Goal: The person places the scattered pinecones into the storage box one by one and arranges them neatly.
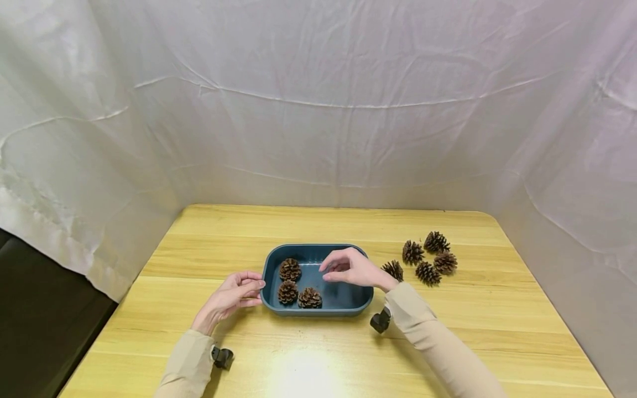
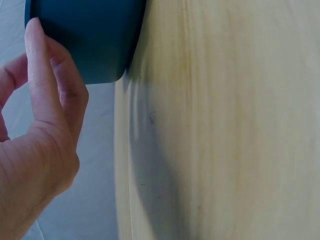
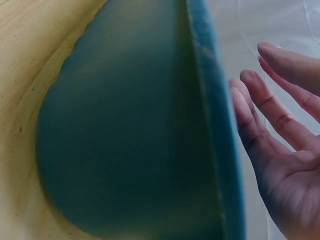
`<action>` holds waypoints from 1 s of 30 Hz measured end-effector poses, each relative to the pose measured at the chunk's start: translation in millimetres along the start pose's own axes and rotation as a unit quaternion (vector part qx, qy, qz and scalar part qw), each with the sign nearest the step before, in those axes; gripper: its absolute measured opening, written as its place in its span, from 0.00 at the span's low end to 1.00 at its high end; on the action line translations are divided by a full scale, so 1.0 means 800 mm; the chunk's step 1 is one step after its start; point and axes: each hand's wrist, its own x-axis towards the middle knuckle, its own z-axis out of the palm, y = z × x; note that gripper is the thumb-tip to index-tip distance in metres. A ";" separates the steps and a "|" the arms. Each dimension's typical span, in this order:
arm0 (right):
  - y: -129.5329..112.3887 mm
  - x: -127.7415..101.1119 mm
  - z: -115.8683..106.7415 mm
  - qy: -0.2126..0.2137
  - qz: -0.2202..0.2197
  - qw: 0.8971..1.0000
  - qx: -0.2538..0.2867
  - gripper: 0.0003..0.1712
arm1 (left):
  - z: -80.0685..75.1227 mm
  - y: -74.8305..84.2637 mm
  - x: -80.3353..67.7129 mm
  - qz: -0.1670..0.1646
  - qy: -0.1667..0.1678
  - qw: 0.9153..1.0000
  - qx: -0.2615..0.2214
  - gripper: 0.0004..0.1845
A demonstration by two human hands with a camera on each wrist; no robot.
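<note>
A dark blue rectangular tub [image 1: 318,312] with rounded corners sits mid-table in the head view. Inside its left half lie three brown pine cones, one at the back [image 1: 290,270], one in front of it [image 1: 287,292] and one to the right [image 1: 310,298]. My left hand [image 1: 233,296] holds the tub's left end, thumb at the rim and fingers against the outer wall. Over the tub's right half hovers my right hand [image 1: 352,268], fingers loosely bent, thumb apart, nothing between them. In the right wrist view its fingers [image 3: 267,100] appear beyond the tub's rim.
Several pine cones [image 1: 427,273] lie grouped on the wooden table [image 1: 318,348] right of the tub. Another pine cone [image 1: 393,270] is partly hidden by my right wrist. A pale cloth curtain [image 1: 328,138] hangs behind the table and along both sides.
</note>
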 end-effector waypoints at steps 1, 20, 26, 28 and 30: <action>0.000 -0.002 -0.001 0.008 -0.003 1.000 0.006 0.12 | 0.000 0.000 0.000 0.001 0.000 1.000 0.001 0.21; 0.021 -0.045 0.000 0.256 0.023 0.963 0.078 0.13 | 0.002 -0.006 0.000 0.022 0.004 1.000 -0.015 0.14; 0.033 -0.053 0.003 0.353 -0.010 0.932 0.087 0.12 | 0.003 -0.007 0.000 0.022 0.011 1.000 -0.013 0.14; 0.037 -0.057 0.004 0.384 -0.029 0.917 0.099 0.11 | 0.003 -0.008 0.001 0.020 0.018 1.000 -0.011 0.15; 0.042 -0.061 0.004 0.416 -0.050 0.901 0.110 0.12 | 0.003 -0.009 0.001 0.019 0.021 1.000 -0.009 0.15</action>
